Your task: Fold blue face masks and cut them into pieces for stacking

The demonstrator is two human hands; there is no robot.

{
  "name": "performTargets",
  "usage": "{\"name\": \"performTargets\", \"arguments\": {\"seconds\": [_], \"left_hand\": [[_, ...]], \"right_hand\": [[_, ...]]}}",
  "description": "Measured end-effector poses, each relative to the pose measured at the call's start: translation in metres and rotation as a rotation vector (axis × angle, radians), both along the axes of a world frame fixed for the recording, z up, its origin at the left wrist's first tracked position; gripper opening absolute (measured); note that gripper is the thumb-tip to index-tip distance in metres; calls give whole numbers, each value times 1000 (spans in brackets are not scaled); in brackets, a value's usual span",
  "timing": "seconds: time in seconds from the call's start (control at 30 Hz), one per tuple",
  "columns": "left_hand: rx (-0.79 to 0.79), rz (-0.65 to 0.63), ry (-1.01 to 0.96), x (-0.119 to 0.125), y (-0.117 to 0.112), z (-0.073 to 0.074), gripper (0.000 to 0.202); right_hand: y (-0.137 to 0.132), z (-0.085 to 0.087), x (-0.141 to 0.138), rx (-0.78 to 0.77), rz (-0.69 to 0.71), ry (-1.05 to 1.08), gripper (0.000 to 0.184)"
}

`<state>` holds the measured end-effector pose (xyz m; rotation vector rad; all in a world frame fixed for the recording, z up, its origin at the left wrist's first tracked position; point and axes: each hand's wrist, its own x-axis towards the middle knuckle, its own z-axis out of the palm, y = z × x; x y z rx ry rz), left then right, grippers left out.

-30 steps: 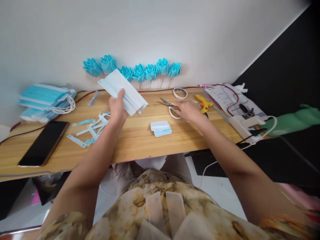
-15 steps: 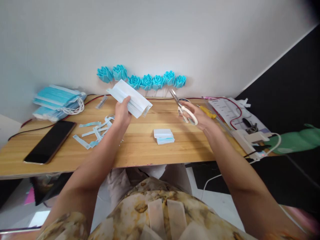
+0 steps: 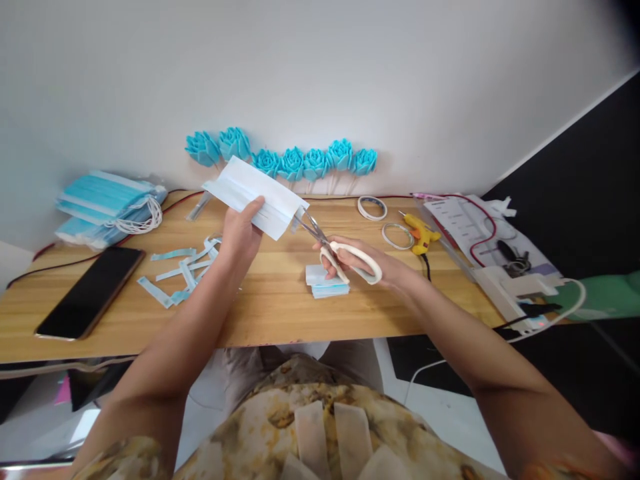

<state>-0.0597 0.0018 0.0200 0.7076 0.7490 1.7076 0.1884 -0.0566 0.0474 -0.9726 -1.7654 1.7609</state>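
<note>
Head view: scissors meet a pale sheet above a crowded wooden table

Close beneath the right hand lies a small folded stack of white and blue fabric, partly covered by its fingers. The left forearm hides some of the loose, light-blue cut strips. Farther left are a flat black phone and bright-blue pleated masks with bunched white loops. Seven turquoise, rose-shaped flowers on thin stems lean along the back, some partly masked by the pale blue-white pleated sheet. This sheet is held above the table, pinched between the left hand's thumb on top and its fingers underneath. The right fingers curl through the cream-handled metal scissors, whose blade tips overlap the sheet's right end; whether they cut it, I cannot tell. Beyond the right wrist sit two thin rings and a yellow glue gun, then printed white paper and a white power strip.

The narrow, light-brown wooden table adjoins a plain, pale-grey wall; a black surface rises at right.
</note>
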Motion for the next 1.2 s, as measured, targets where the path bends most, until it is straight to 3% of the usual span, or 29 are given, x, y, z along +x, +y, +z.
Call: {"name": "performTargets", "arguments": {"seconds": [0.23,0.47,0.7,0.93,1.2], "left_hand": [[18,-27,113,5,-6,-1,52],[10,99,158,5,-8,6,36],[33,54,263,1,-7,1,35],[6,-58,329,6,-8,-5,42],[-97,19,255,9,-10,-2,38]], "right_hand": [[21,-9,-7,112,-12,19,66],[33,-12,-5,120,-26,19,69],[38,-26,-6,106,-85,22,78],[31,-34,-7,91,-119,69,57],[27,-34,-10,85,-105,67,47]]}}
